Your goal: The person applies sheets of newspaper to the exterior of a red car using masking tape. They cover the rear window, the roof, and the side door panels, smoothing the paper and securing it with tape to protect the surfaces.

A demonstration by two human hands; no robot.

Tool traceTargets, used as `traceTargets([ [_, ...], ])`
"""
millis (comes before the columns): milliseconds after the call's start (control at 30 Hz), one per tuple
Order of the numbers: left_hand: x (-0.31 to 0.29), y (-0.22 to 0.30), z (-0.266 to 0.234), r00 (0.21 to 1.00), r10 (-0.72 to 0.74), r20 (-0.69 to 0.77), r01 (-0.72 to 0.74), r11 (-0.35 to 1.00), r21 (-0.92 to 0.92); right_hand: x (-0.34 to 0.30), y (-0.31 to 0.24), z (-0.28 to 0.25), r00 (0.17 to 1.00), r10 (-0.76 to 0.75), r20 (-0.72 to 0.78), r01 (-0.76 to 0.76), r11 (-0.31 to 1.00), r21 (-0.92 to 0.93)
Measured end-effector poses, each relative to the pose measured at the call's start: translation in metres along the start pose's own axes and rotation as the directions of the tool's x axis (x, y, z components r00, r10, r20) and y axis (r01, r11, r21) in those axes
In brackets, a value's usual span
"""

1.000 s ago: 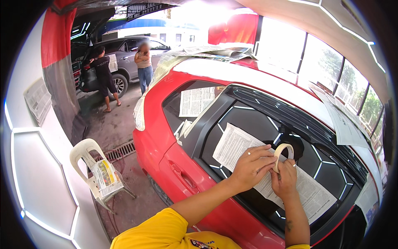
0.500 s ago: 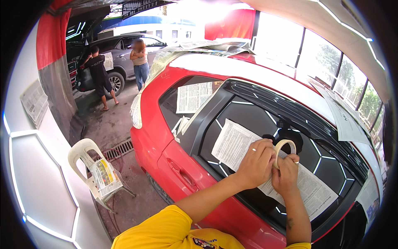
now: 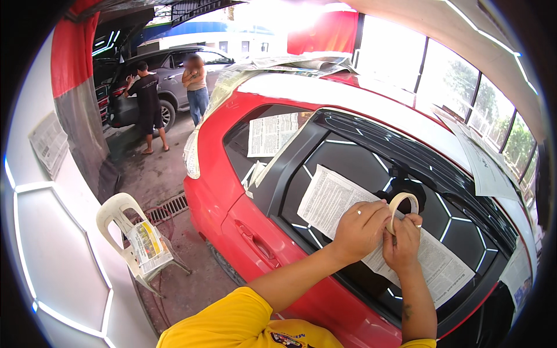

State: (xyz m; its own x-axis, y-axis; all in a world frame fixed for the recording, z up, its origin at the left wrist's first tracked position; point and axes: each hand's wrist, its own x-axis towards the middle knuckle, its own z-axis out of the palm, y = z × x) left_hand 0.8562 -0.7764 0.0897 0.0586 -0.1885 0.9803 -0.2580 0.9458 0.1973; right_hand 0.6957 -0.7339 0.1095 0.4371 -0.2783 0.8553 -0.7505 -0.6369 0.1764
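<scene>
One roll of tape (image 3: 393, 213), cream, on edge before the rear window (image 3: 357, 161) of a red car (image 3: 223, 188). One right hand (image 3: 401, 246): fingers grasping the roll's lower rim. One left hand (image 3: 361, 229): fingers drawn together against the roll's left side; whether they pinch it, I cannot tell from here. One newspaper sheet (image 3: 329, 200), lying across the glass, partly behind both hands. One white chair (image 3: 105, 219), left of the car, bearing printed paper (image 3: 146, 246).

One tape roll (image 3: 393, 211), one chair (image 3: 118, 202), two background people (image 3: 148, 101)
</scene>
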Motion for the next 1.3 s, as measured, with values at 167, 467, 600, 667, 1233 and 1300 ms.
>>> traceTargets([
  [167,0.003,0.001,0.010,0.999,-0.011,0.033,0.011,1.000,0.019,-0.002,0.001,-0.002,1.000,0.011,0.023,-0.012,1.000,0.008],
  [467,0.003,-0.003,-0.016,0.973,-0.158,0.169,0.186,0.967,-0.172,-0.002,0.002,-0.003,1.000,0.001,-0.004,-0.001,1.000,-0.014],
  [600,-0.001,-0.009,-0.014,0.971,-0.179,0.155,0.213,0.948,-0.235,0.001,0.001,-0.001,1.000,-0.008,-0.017,0.008,1.000,-0.018],
  [667,0.001,-0.009,-0.010,0.991,-0.105,0.084,0.119,0.976,-0.181,0.001,0.001,-0.002,1.000,-0.004,-0.025,0.003,1.000,-0.019],
  [1233,0.024,-0.008,-0.039,0.879,-0.137,0.456,0.273,0.929,-0.248,-0.004,0.003,-0.002,1.000,0.006,0.016,-0.006,1.000,0.012],
  [1300,0.030,-0.009,-0.044,0.848,-0.160,0.505,0.327,0.908,-0.262,-0.004,0.002,-0.004,0.999,0.006,0.032,-0.006,1.000,0.004],
])
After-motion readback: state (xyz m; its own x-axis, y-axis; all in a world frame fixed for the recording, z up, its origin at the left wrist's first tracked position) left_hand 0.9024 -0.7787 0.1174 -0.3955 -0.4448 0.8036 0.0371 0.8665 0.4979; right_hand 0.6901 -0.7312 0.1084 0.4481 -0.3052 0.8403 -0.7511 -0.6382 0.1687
